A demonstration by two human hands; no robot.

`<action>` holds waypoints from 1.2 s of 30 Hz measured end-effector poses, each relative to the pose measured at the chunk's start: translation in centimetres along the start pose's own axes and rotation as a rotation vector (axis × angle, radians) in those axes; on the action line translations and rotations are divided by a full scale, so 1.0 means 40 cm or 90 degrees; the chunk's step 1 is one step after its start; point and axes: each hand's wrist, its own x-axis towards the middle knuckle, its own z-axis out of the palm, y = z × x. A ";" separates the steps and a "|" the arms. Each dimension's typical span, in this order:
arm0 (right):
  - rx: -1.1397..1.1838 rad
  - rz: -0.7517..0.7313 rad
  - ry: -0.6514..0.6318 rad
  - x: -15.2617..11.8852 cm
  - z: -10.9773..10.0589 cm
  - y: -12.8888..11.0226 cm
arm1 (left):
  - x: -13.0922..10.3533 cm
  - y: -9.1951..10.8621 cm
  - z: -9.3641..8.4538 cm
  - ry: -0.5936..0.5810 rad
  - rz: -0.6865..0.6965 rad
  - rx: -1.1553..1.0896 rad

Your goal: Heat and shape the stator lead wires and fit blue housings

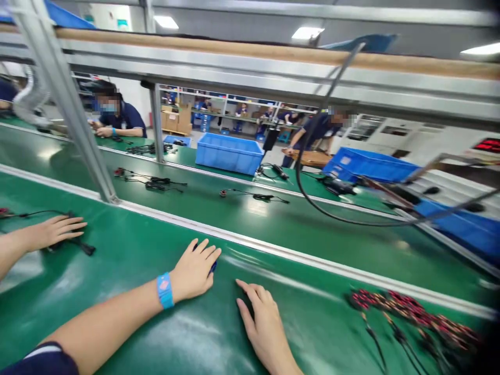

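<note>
My left hand [195, 271], with a blue wristband [165, 290], rests palm down over the green surface, fingers spread. A small dark blue item [213, 267] peeks out beneath its fingers, too hidden to name. To its right, my right hand [261, 317] is half curled, thumb apart from the index finger, and nothing plainly held. Red and copper-coloured rings with black cables [414, 312] lie in a blurred row beyond it on the right.
At the far left another person's hand [54, 232] lies on a black cable [86, 249]. A metal post [74, 104] and white rail [234, 240] border the surface. Cable sets [156, 182] lie behind the rail, blue crates [229, 153] farther back. A black hose [300, 172] hangs ahead.
</note>
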 end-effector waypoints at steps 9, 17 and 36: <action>0.019 -0.009 0.004 -0.007 0.016 -0.028 | -0.012 -0.199 -0.072 -0.063 -0.193 0.089; 0.068 0.052 -0.043 -0.006 -0.019 -0.092 | 0.063 -0.138 -0.074 -0.088 -0.093 0.085; 0.161 0.109 -0.033 -0.001 0.013 -0.089 | 0.790 -0.075 0.032 -0.062 -0.200 0.066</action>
